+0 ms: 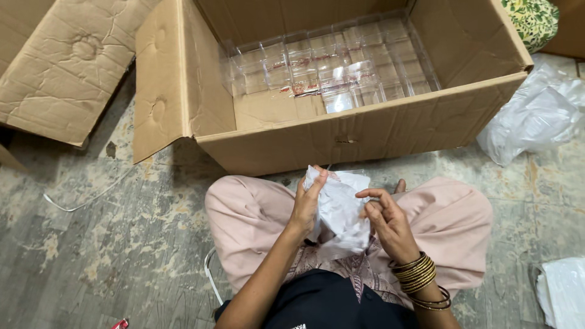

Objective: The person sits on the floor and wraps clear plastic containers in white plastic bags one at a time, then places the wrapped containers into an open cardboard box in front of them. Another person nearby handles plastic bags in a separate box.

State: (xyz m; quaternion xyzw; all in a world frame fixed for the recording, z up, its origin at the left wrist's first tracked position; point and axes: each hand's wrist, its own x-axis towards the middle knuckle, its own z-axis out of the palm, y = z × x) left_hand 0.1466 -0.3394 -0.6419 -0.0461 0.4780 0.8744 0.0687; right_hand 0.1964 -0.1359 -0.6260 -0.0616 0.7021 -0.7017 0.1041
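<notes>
A person seated cross-legged on a mottled floor holds a white packet in 2 hands at lower centre of the frame, above the lap. The packet, a crumpled white sheet inside clear film, stands with its long axis running from the lower right up toward the upper left, its top edge pointing at the box just beyond the knees. The left hand is closed on the packet's upper left corner, thumb and fingers pinching the film. The right hand, wrist ringed with bangles, touches the packet's right edge with fingers curled and half open; whether it truly grips cannot be told. The open cardboard box fills the upper centre of the frame, its near wall standing between the hands and rows of clear plastic cases packed along its back and right side, the near left part of its bottom bare. A second cardboard flap lies at upper left. A crumpled clear bag sits at right beside the box, another white bag at lower right, and a thin white strap lies on the floor at left, well apart from the hands.
</notes>
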